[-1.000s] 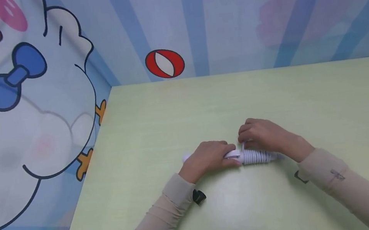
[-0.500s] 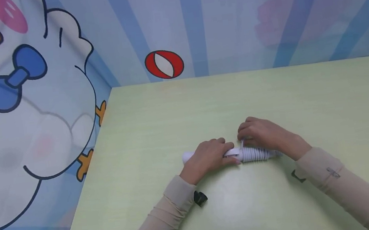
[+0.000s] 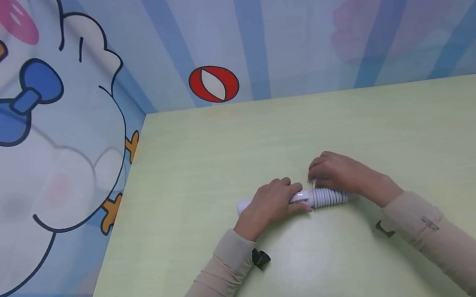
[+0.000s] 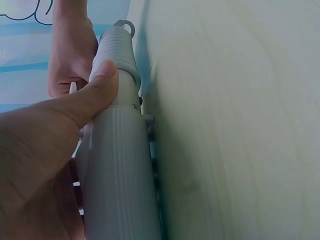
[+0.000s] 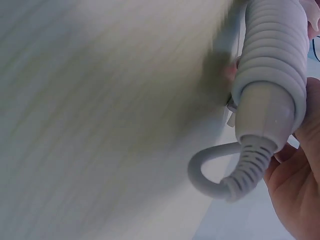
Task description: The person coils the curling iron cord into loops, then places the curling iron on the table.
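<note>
A white curling iron lies crosswise in front of the person, its power cord wound in tight coils round the handle. My left hand grips the body, the thumb along the near side, just left of the coils. With bent fingers, my right hand pinches a short raised stretch of cord at the left end of the winding. In the right wrist view, the ribbed cord sleeve sticks out of the handle's end and the cord loops back from it. The right fingertips are largely hidden.
The pale green tabletop spreads around both hands and meets a blue striped wall at the back. A printed cartoon bird covers the wall on the left. A small black camera sits at the left cuff.
The curling iron has shifted very slightly away from the person. Less of the cord end shows beyond the coils on the right. Both hands keep their hold.
</note>
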{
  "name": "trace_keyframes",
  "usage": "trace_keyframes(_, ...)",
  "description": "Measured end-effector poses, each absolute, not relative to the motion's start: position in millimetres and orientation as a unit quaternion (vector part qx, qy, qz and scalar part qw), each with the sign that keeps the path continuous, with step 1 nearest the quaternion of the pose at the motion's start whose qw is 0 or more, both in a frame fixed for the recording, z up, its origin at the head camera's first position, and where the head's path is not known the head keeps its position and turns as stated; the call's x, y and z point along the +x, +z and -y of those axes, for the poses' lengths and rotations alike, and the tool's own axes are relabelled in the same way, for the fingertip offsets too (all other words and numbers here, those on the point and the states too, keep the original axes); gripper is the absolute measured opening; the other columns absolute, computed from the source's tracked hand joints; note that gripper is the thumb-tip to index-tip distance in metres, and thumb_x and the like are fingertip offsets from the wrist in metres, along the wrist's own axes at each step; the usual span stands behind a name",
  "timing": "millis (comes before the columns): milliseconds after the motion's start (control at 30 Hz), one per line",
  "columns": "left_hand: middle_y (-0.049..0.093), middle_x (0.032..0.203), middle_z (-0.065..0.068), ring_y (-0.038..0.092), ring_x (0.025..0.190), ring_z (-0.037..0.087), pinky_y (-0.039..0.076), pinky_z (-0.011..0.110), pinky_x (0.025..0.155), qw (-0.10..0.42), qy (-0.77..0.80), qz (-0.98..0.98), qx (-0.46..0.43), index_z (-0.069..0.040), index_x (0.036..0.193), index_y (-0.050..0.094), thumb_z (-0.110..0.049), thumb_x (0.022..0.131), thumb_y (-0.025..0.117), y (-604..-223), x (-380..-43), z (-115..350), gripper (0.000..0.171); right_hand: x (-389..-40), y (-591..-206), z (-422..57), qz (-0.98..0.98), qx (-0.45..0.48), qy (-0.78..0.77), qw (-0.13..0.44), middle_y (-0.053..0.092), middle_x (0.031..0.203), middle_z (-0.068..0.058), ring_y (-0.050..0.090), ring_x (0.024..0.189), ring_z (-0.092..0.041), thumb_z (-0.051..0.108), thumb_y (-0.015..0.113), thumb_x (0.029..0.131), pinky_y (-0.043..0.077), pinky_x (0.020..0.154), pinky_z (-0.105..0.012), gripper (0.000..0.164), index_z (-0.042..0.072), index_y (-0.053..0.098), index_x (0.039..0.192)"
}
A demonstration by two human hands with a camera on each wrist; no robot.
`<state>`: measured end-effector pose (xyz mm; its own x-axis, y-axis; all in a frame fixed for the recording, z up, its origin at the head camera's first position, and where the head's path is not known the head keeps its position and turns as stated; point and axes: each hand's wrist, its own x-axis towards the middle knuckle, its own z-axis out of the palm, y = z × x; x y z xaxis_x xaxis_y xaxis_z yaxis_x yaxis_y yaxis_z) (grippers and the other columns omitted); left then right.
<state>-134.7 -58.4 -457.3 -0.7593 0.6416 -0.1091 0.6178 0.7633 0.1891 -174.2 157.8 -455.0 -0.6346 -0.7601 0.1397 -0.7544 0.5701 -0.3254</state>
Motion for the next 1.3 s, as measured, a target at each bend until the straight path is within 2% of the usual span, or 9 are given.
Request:
trace_keyframes(433, 0.044, 0.08, -0.007, 0.043, 0.068, 0.01, 0.034, 0.024, 0.054, 0.08, 0.094, -0.932, 0.341, -0.022, 0.092, 0.051, -0.063, 0.081, 0.051, -456.7, -134.3, 64.1, 0.042, -176.4, -452.8, -155.3, -0.897, -0.4, -0.18, 0.058, 0.065, 0.103, 0.001, 0.056, 0.099, -0.02, 0.014, 0.071, 0.079, 0.044, 0.087, -0.041, 0.017, 0.013, 0.07, 0.096)
trace_keyframes(667, 0.044, 0.083, -0.007, 0.044, 0.072, 0.01, 0.036, 0.025, 0.057, 0.087, 0.093, -0.933, 0.338, -0.02, 0.097, 0.052, -0.063, 0.081, 0.051, -455.4, -132.4, 64.7, 0.046, -177.2, -452.3, -155.4, -0.898, -0.394, -0.181, 0.074, 0.065, 0.104, 0.003, 0.056, 0.1, -0.019, 0.015, 0.072, 0.079, 0.044, 0.086, -0.041, 0.017, 0.016, 0.07, 0.096)
trace_keyframes(1100, 0.045, 0.085, -0.006, 0.045, 0.074, 0.01, 0.037, 0.025, 0.059, 0.109, 0.091, -0.937, 0.319, -0.018, 0.1, 0.051, -0.064, 0.08, 0.054, -452.9, -131.3, 63.8, 0.051, -176.9, -453.9, -156.2, -0.896, -0.394, -0.188, 0.085, 0.064, 0.111, 0.002, 0.056, 0.105, -0.022, 0.014, 0.069, 0.08, 0.042, 0.09, -0.043, 0.024, 0.015, 0.068, 0.104)
trace_keyframes(1300, 0.045, 0.086, -0.006, 0.045, 0.074, 0.01, 0.037, 0.024, 0.059, 0.111, 0.08, -0.938, 0.317, -0.017, 0.101, 0.052, -0.065, 0.079, 0.053, -452.5, -131.7, 63.4, 0.053, -175.6, -450.4, -158.6, -0.901, -0.379, -0.2, 0.062, 0.062, 0.117, -0.004, 0.054, 0.11, -0.026, 0.012, 0.063, 0.083, 0.041, 0.092, -0.046, 0.027, 0.011, 0.066, 0.11)
